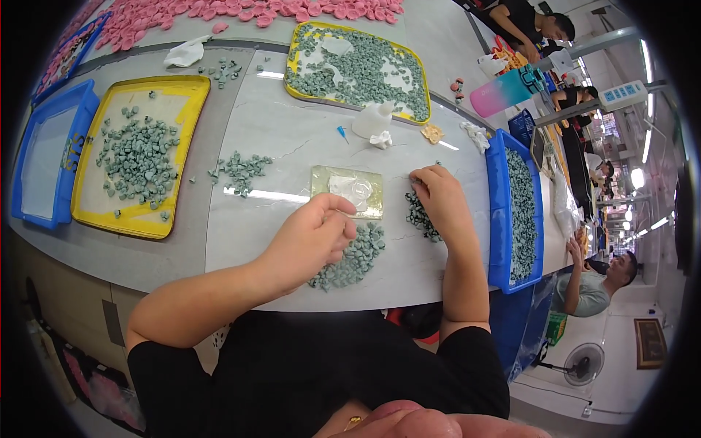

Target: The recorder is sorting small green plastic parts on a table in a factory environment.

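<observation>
My left hand (pixel 319 232) hovers over the near edge of a small greenish square pad (pixel 373 208) with a white smear on top. Its fingers are curled, thumb close to the forefinger; whatever they hold cannot be made out. Beneath that hand lies a heap of small grey-green pieces (pixel 361 255). My right hand (pixel 442 196) is closed, fingertips pinched together above a darker heap of small green pieces (pixel 421 219), and anything between them is hidden. Beyond the pad stands a white squeeze bottle (pixel 373 120) with crumpled tissue (pixel 380 140) against it.
Yellow-rimmed trays of pieces stand at left (pixel 191 135) and back (pixel 423 95). Blue bins flank the table: one at left (pixel 89 102), one full at right (pixel 539 255). A small blue nozzle (pixel 342 132) and loose pieces (pixel 244 171) lie about. Other people sit at right.
</observation>
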Action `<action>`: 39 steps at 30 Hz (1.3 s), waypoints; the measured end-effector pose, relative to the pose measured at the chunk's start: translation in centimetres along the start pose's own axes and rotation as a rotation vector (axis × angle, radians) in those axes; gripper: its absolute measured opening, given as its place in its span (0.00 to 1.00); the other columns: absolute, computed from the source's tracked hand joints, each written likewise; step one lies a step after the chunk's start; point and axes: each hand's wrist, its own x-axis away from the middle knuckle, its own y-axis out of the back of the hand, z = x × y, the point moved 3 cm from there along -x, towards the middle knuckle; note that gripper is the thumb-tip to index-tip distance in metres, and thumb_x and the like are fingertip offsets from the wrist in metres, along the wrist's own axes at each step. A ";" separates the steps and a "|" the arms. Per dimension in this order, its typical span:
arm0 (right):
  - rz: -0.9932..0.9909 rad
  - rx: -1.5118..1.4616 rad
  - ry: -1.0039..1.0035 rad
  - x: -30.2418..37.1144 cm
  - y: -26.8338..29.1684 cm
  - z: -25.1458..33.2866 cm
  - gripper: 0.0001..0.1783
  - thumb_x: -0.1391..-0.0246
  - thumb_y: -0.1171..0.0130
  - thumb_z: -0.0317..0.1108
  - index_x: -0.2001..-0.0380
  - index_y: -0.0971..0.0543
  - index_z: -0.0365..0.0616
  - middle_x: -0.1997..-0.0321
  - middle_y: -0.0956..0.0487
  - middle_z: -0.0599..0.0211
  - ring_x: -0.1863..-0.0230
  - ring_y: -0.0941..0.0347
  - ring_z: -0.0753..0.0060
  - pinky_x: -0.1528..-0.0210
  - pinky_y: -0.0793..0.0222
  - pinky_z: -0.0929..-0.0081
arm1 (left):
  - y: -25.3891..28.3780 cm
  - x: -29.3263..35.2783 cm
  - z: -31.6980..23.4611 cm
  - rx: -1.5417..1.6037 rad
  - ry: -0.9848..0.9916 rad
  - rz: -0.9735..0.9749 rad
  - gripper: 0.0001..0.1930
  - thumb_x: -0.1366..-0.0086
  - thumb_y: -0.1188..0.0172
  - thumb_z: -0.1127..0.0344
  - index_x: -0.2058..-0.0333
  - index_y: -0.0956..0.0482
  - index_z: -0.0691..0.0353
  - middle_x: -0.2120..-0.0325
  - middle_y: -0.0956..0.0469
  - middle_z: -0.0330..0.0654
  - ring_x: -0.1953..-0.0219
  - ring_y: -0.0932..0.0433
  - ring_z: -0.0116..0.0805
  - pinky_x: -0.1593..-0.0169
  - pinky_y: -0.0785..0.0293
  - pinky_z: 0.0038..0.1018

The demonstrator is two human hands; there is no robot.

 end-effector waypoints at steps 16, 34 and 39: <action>-0.055 -0.747 0.177 2.6 -0.7 8.9 0.11 0.54 0.43 0.16 0.64 0.21 0.35 0.60 0.26 0.61 0.68 0.27 0.74 0.66 0.31 0.82 | 2.1 1.6 0.9 -0.115 -0.009 0.147 0.14 0.33 0.53 0.62 0.60 0.28 0.67 0.74 0.34 0.34 0.78 0.40 0.17 0.76 0.41 0.15; -0.165 -0.386 0.507 4.8 -1.9 16.2 0.12 0.66 0.33 0.19 0.72 0.21 0.37 0.74 0.25 0.63 0.74 0.29 0.70 0.72 0.34 0.79 | 6.1 6.2 0.7 -0.438 -0.246 0.073 0.12 0.36 0.49 0.61 0.67 0.24 0.65 0.79 0.27 0.35 0.80 0.33 0.19 0.76 0.34 0.18; -0.156 -0.336 0.560 5.2 -2.3 17.7 0.13 0.66 0.36 0.15 0.71 0.21 0.36 0.74 0.25 0.63 0.73 0.28 0.68 0.71 0.33 0.78 | 7.0 7.4 1.0 -0.443 -0.296 0.069 0.12 0.36 0.49 0.62 0.67 0.24 0.66 0.79 0.27 0.35 0.80 0.32 0.20 0.75 0.34 0.20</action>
